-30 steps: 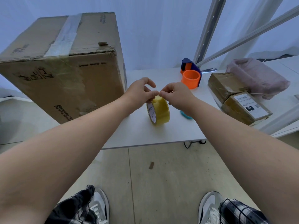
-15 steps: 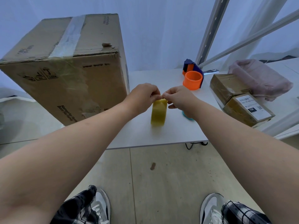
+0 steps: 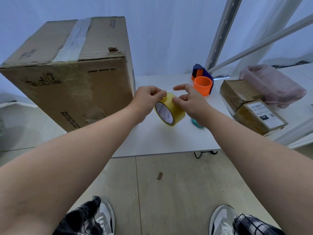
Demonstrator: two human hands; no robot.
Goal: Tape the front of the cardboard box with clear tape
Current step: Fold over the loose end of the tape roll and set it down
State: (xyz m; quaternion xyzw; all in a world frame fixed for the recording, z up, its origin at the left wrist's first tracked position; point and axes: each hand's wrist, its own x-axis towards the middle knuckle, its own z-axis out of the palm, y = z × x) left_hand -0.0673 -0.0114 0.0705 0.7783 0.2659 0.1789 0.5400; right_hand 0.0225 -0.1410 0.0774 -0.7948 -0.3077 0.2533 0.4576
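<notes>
The roll of clear tape (image 3: 171, 111), yellow-tinted where its layers stack, sits at the centre of the frame, held just above a white table (image 3: 160, 143) between both hands. It stands on edge and tilts, with its printed core facing the lower left of the frame.

The left hand (image 3: 149, 99) has its fingers curled and pinches the roll at its top rim. The right hand (image 3: 192, 103) rests its fingertips on the roll's outer band with the index finger lifted. Whether it pinches a loose tape end is too small to tell.

The cardboard box (image 3: 72, 78) fills the upper left of the frame, standing on the table. Its printed front face is turned toward the viewer, and old tape runs down the middle of its top.

The box lies to the left of the roll, near the left hand but not touching it. The left hand is the nearer one. No tape has been drawn out to the front face yet.

An orange tape dispenser (image 3: 202, 83) stands behind the right hand, and two small parcels (image 3: 250, 106) lie at the right.
</notes>
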